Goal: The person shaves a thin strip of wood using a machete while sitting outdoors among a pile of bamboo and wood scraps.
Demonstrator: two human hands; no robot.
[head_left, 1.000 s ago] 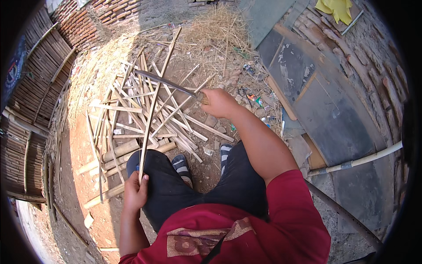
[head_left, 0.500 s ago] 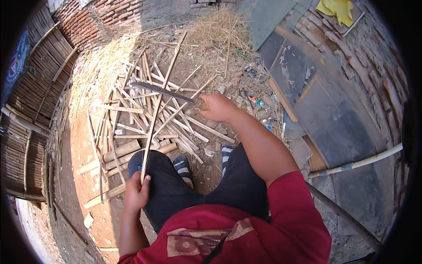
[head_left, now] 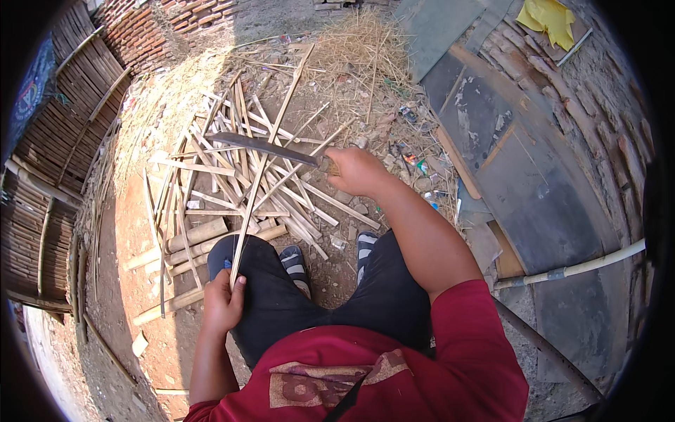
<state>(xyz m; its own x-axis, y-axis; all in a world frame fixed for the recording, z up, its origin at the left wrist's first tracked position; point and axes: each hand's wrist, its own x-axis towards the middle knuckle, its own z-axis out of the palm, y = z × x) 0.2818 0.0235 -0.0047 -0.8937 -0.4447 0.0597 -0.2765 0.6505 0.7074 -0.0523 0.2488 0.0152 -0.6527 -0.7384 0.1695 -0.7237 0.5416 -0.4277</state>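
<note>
In my right hand (head_left: 355, 171) is the wooden handle of a machete (head_left: 264, 145), its long dark blade pointing left. My left hand (head_left: 224, 304), by my left knee, is closed round the near end of a long thin bamboo strip (head_left: 247, 211). The strip slants away from me toward the far wall. In this view the machete's blade crosses the strip near its middle; whether they touch I cannot tell. Beyond my knees, a loose heap of split bamboo strips (head_left: 204, 169) lies on the ground.
Several bamboo poles (head_left: 186, 239) lie left of my knee. Dry straw (head_left: 362, 53) is heaped at the back, with litter (head_left: 422, 167) nearer right. Dark boards (head_left: 524, 183) cover the right side, crossed by a pale pipe (head_left: 583, 264). A woven bamboo wall (head_left: 53, 151) stands left.
The machete and the bamboo strip stay in my hands, in nearly the same pose. The whole view has shifted slightly to the right.
</note>
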